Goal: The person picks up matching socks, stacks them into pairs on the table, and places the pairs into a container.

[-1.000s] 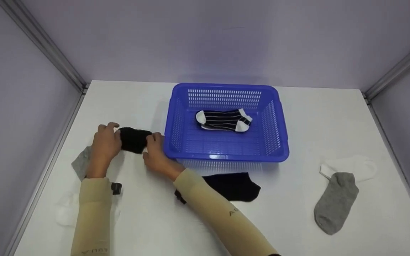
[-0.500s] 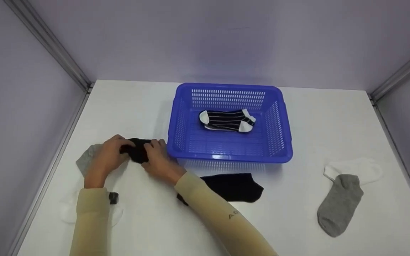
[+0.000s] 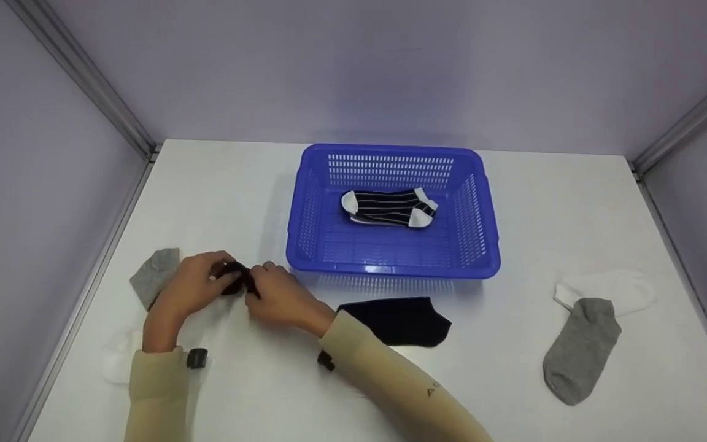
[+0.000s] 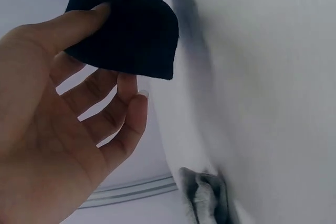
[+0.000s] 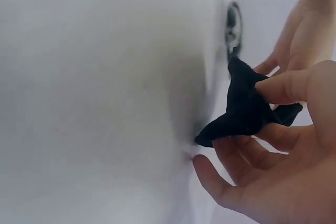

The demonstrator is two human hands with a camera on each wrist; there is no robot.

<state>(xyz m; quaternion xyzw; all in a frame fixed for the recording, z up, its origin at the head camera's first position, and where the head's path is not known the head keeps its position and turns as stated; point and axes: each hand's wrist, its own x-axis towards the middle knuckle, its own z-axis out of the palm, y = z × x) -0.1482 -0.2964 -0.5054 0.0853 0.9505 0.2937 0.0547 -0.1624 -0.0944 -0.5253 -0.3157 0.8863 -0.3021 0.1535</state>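
Observation:
Both hands hold one black sock [image 3: 234, 283] left of the basket, a little above the table. My left hand [image 3: 197, 283] pinches one end between thumb and fingers; in the left wrist view the sock [image 4: 126, 30] hangs over the fingers, its edge spread out. My right hand [image 3: 280, 296] pinches the other end, and the right wrist view shows the sock [image 5: 244, 103] bunched between thumb and fingers. A second black sock [image 3: 399, 320] lies flat in front of the basket, partly under the right forearm.
A blue basket [image 3: 390, 268] holds striped black-and-white socks [image 3: 384, 207]. Beside the left arm lie a grey sock [image 3: 156, 275] and a white sock [image 3: 119, 359], partly covered. On the right, another grey sock [image 3: 582, 350] overlaps another white one [image 3: 623, 290].
The hands have drawn the black sock toward the person and closer together. Spread flat a second ago, it is now bunched and lifted between the fingers.

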